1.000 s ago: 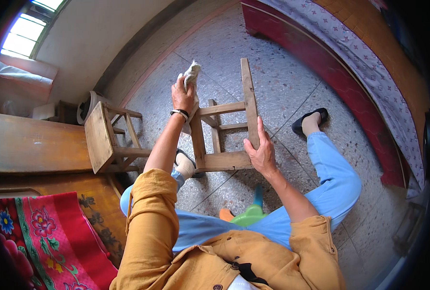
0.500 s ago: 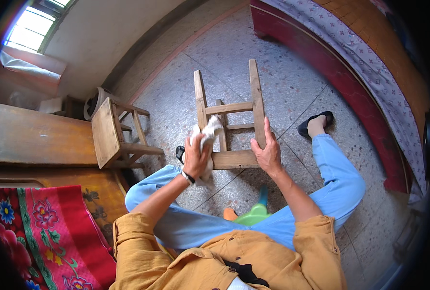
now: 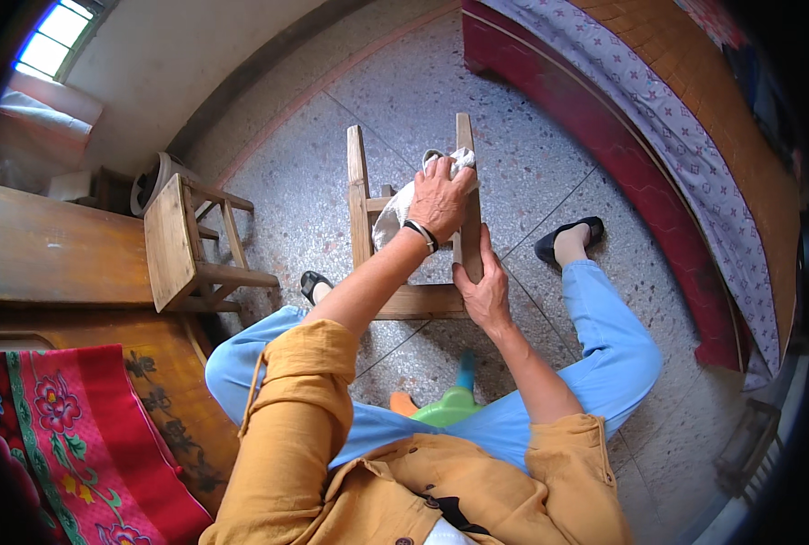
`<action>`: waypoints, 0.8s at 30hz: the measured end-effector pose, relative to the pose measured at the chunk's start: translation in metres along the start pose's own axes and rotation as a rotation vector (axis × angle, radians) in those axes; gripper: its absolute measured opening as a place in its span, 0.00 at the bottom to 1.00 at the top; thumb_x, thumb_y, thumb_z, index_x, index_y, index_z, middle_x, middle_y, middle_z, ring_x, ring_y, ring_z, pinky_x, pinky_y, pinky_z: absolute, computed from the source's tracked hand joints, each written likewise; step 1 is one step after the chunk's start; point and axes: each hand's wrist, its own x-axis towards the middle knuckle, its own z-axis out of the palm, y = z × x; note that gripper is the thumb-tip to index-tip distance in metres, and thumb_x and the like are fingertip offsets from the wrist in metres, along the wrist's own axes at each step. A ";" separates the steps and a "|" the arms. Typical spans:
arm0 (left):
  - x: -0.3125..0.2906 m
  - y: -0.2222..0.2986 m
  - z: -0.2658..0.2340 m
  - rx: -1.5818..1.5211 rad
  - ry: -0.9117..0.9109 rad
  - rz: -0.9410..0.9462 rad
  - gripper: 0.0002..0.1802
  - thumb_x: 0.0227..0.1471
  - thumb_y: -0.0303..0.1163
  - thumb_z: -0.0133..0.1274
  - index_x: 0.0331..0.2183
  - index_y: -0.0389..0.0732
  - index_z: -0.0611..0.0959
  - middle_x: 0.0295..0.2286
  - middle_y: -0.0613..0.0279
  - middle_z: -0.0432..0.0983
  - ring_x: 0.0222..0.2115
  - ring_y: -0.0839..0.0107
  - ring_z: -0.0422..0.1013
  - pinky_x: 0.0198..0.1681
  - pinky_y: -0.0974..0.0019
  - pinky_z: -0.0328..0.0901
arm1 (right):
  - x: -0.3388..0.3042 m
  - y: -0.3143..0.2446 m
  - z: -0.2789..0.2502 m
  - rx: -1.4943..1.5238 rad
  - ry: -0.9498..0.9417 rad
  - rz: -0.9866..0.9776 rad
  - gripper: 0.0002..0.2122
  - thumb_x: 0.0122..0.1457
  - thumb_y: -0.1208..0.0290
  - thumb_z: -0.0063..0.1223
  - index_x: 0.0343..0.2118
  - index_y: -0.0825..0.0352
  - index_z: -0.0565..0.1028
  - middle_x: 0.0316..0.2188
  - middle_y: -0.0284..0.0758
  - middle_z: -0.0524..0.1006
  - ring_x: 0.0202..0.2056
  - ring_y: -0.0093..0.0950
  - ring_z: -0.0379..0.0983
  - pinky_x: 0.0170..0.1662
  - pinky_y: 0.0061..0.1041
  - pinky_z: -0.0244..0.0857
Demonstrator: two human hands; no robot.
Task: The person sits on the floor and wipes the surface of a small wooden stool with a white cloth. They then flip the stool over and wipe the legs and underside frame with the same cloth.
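Observation:
A small wooden stool is tipped in front of me, its legs stretching away and its seat edge toward me. My left hand is closed on a whitish cloth, pressing it against the right-hand leg toward its far end. Part of the cloth hangs beside the hand, over the crossbar between the legs. Lower on that same leg, close to the seat, my right hand grips the wood, thumb on one side and fingers along the other.
Another wooden stool stands at the left beside a brown wooden cabinet. Red floral fabric lies at the lower left. A bed with a dark red side board curves along the right. Between my knees is a green plastic piece.
My left hand has carried the cloth from the left side of the stool, near the seat, across and up to the far part of the right-hand leg. My right hand keeps its grip.

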 end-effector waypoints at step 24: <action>-0.100 0.062 -0.024 -0.297 -0.132 0.156 0.16 0.45 0.24 0.51 0.40 0.45 0.73 0.42 0.50 0.66 0.42 0.53 0.65 0.43 0.54 0.59 | -0.011 0.012 0.001 0.736 0.175 0.228 0.35 0.64 0.42 0.23 0.62 0.71 0.53 0.41 0.33 0.75 0.40 0.21 0.71 0.46 0.24 0.64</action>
